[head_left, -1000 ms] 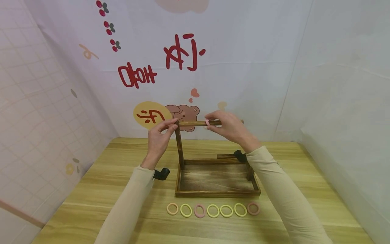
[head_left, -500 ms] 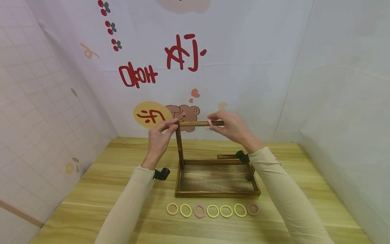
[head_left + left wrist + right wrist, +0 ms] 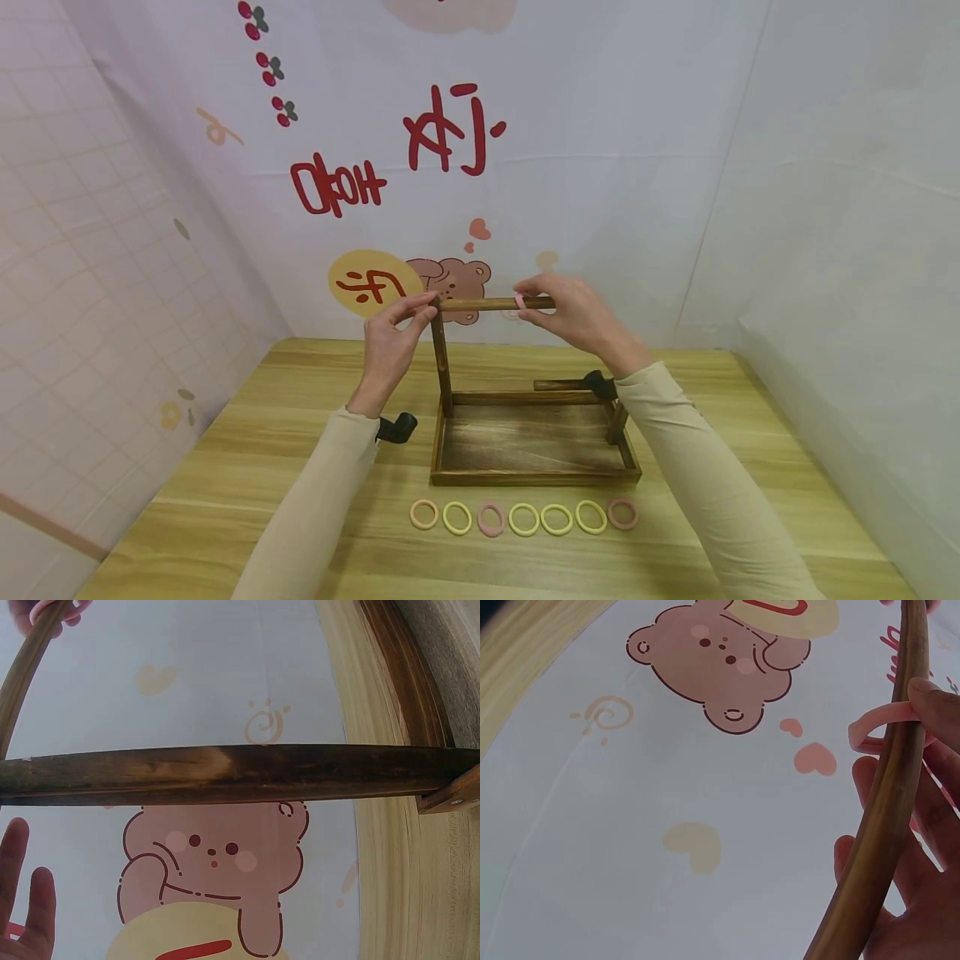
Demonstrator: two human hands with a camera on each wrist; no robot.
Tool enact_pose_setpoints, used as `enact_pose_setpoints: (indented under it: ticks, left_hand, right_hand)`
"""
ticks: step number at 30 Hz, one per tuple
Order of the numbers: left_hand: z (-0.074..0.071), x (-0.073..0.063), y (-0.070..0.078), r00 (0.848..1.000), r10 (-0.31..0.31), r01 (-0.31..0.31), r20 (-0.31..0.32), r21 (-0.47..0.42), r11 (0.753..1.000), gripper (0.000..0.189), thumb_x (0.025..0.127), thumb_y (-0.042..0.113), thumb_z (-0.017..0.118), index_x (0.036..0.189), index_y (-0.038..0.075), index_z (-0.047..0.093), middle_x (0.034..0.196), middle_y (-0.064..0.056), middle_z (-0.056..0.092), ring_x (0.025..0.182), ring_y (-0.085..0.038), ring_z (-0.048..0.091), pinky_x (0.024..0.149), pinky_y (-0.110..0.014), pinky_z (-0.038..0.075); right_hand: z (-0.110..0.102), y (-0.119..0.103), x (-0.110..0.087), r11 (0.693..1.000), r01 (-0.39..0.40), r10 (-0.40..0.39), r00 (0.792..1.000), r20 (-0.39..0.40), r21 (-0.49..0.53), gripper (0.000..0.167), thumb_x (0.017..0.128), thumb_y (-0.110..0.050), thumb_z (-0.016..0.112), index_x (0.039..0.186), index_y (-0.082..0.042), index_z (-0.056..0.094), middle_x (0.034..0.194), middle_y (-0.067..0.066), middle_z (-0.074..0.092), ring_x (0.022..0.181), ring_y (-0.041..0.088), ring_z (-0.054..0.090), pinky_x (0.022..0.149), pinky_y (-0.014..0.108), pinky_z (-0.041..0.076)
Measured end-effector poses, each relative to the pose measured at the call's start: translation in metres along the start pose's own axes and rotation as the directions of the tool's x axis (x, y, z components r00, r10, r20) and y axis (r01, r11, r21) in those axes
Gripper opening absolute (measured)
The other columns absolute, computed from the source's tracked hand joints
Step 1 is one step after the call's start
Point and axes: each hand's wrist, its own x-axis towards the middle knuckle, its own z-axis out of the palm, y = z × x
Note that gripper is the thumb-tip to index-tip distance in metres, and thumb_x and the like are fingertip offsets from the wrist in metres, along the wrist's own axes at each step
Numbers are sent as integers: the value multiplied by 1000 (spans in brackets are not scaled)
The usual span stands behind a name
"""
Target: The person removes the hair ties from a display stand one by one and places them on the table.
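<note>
A dark wooden stand (image 3: pixel 442 358) has a tray base, an upright post at its left and a horizontal rod (image 3: pixel 480 305) running right from the post's top. My left hand (image 3: pixel 390 342) pinches the post's top corner between thumb and fingers; in the left wrist view only some of its fingertips (image 3: pixel 37 907) show. Around the rod hangs a pink ring (image 3: pixel 877 724), and my right hand (image 3: pixel 573 312) pinches it with thumb and fingertips. The rod's right end is hidden behind that hand.
Below the tray (image 3: pixel 536 478), a row of several rings lies on the wooden table (image 3: pixel 247 450), among them an orange ring (image 3: pixel 424 527), a yellow ring (image 3: pixel 457 532) and a pink ring (image 3: pixel 491 532). A short lower wooden bar (image 3: pixel 555 385) sits behind the tray. A printed backdrop (image 3: pixel 600 150) stands behind.
My right hand has slid a little to the right along the rod with the pink ring, mostly in the first half second. My left hand keeps its place on the post.
</note>
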Motion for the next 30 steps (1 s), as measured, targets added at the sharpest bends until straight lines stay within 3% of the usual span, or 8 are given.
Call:
enact_pose_setpoints:
  ticks: [10,30]
  left_hand:
    - [-1,0,0,1000,-10,10,-1,-9,1000,25,97,20,75,121,13,78,123,-2,75,109,-22,71,91,-36,54]
    - [-1,-1,0,1000,6,-6,2,-14,1000,26,97,20,75,122,12,78,122,-5,75,108,-24,71,95,-46,55]
  right_hand:
    - [-1,2,-2,1000,-5,5,1000,-9,23,29,91,-11,81,119,-6,74,115,8,75,107,23,72,92,41,58]
    - [-6,5,-9,1000,-15,16,1000,-12,19,32,91,-11,82,122,-6,73,117,8,74,108,24,72,91,40,59]
